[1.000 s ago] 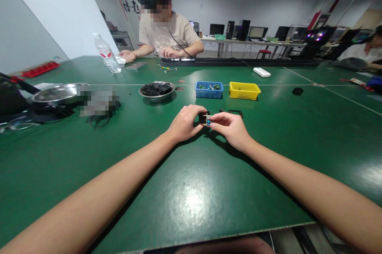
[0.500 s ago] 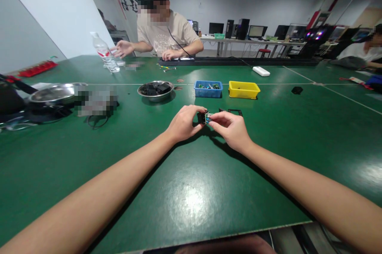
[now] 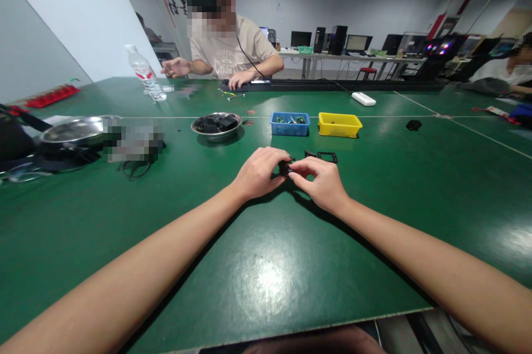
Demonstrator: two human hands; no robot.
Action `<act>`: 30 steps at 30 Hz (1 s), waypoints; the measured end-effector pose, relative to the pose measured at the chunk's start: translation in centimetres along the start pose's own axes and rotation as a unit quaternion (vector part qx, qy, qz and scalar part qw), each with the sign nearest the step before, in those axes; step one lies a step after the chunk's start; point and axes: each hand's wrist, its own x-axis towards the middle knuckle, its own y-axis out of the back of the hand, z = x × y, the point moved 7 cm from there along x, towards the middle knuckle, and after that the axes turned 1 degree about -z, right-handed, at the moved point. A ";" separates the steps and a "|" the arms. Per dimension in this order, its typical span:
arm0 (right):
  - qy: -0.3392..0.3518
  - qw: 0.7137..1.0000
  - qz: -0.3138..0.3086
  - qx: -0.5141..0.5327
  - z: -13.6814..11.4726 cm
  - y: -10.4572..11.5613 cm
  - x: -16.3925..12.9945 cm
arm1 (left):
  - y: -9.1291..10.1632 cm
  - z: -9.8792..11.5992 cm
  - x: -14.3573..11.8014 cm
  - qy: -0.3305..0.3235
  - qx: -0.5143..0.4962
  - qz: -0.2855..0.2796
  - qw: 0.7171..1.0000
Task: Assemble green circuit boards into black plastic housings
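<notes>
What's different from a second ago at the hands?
The small blue-tipped piece that showed between the fingers is now hidden. Left hand and right hand have closed tighter around the small black part. The co-worker's hand shifted beside the bottle. Bowls and bins are unmoved.

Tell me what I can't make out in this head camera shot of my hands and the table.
- Small black part: mostly covered by the left hand and right hand; its shape is unclear.
- Blue bin: contents too small to identify.
- Metal bowl: dark pieces inside, too small to tell.
- Pixelated patch: blurred out.
- Both elbows: cut off by the bottom edge.
</notes>
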 end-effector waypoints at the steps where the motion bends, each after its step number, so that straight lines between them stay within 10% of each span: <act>1: 0.006 1.000 -0.003 -0.015 -0.1 0.0 0.0 | 0.0 0.0 0.0 -0.003 0.001 0.001 1.000; 19: 0.075 0.991 -0.001 -0.109 -0.2 0.8 0.3 | -0.2 -0.2 0.1 0.047 0.011 -0.026 0.998; 24: 0.025 0.983 0.042 -0.176 2.8 3.5 1.7 | -0.5 -2.3 -0.3 0.169 -0.033 -0.027 0.985; 30: -0.037 0.961 -0.053 -0.270 7.3 3.9 2.8 | -1.5 -3.6 -0.8 0.247 -0.094 -0.072 0.962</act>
